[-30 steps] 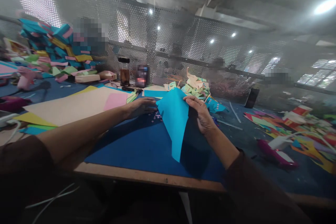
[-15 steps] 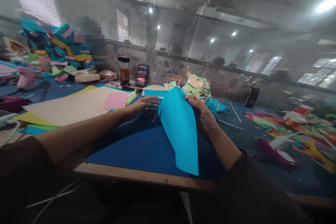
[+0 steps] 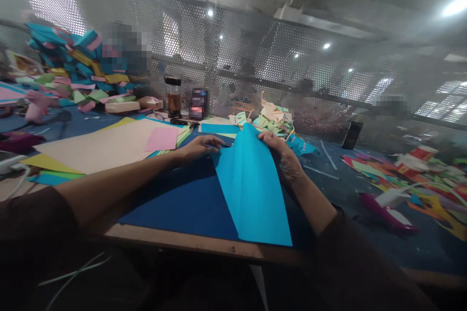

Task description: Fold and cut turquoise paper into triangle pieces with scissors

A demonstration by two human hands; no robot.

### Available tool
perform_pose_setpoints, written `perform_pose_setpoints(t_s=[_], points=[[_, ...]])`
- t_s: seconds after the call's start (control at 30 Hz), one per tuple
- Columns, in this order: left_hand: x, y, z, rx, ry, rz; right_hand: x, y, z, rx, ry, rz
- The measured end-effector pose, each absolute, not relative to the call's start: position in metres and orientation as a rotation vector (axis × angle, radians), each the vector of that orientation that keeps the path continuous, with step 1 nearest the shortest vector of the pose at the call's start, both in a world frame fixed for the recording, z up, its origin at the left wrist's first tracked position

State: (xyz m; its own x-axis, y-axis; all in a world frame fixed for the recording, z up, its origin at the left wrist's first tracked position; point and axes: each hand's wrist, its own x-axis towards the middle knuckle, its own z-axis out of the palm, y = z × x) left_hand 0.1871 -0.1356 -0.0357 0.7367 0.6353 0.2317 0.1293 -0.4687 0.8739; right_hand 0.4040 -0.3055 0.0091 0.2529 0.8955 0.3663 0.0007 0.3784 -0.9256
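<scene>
A sheet of bright blue paper (image 3: 251,194) slopes toward me over the table, with a soft lengthwise crease and a raised, bent far end. My right hand (image 3: 280,150) is closed on its upper right edge, thumb and fingers pinching the paper. At the sheet's upper left edge, my left hand (image 3: 202,146) has its fingers curled together. A thin dark sliver shows by those fingertips; I cannot tell whether it is a held thing or a shadow. The paper's lower end hangs near the table's front edge (image 3: 182,239).
Large cream sheets (image 3: 98,148) with a pink sheet (image 3: 161,139) lie left. Behind stand a lidded drink jar (image 3: 173,99), a phone (image 3: 199,103) and a heap of paper scraps (image 3: 273,119). Right are a magenta device (image 3: 386,214) and coloured offcuts (image 3: 438,209). A perforated screen (image 3: 233,34) rises behind.
The blue sheet has opened out flatter, its left side spreading toward my left hand. My left fingers went from stretched out to curled. My right hand keeps its pinch.
</scene>
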Motion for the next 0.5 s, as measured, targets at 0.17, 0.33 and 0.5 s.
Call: perform_pose_setpoints(t_s=[0.17,0.33,0.5], points=[[0.184,-0.135,-0.033,1.911,0.533,0.684,0.407,-0.303,0.007,-0.986,-1.090,0.813],[0.179,-0.135,-0.026,1.940,0.527,0.765,0.419,-0.296,0.004,-1.064,-1.160,0.773],[0.178,-0.139,-0.016,1.954,0.524,0.841,0.428,-0.291,0.001,-1.128,-1.204,0.691]])
